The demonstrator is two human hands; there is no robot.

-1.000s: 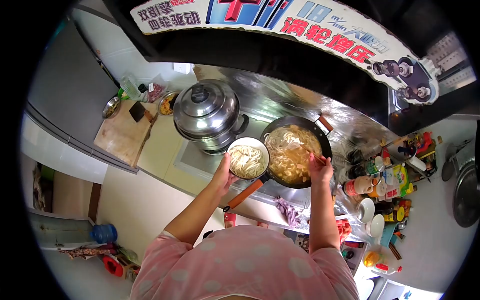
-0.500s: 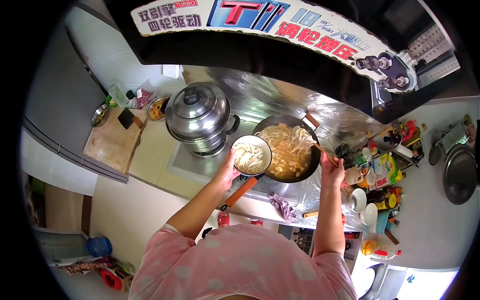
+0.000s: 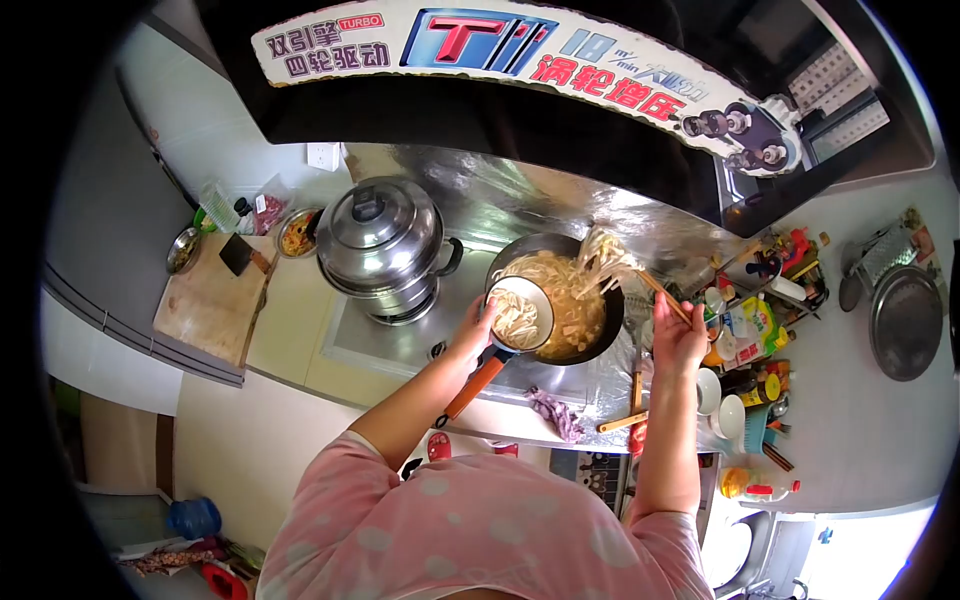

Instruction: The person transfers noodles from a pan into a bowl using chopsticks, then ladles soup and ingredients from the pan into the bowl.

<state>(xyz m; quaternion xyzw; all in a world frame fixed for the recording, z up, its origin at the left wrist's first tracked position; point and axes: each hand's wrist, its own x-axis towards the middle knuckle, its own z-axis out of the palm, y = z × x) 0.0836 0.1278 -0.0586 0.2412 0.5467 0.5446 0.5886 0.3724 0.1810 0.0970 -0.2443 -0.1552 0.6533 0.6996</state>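
Note:
My left hand (image 3: 478,328) is wrapped round the side of a white bowl (image 3: 540,299) with a dark rim, tilted over the near left part of a wok; pale noodles (image 3: 516,318) lie in it. My right hand (image 3: 680,336) grips wooden chopsticks (image 3: 658,288) beyond the wok's right edge. From their tips a clump of noodles (image 3: 606,258) hangs above the wok's far right rim. More noodles and broth with small pieces fill the dark wok (image 3: 606,335), whose orange handle (image 3: 474,388) points toward me.
A lidded steel steamer (image 3: 380,235) stands left of the wok. Further left is a cutting board (image 3: 205,310) with a cleaver (image 3: 237,255). A purple cloth (image 3: 556,413), a spatula (image 3: 636,350), white bowls (image 3: 729,416) and several bottles lie to the right. The range hood (image 3: 480,120) overhangs the stove.
My right hand has raised the chopsticks, lifting the noodle clump up and out over the wok's far rim. My left hand's bowl has tilted toward the wok. The view has shifted slightly.

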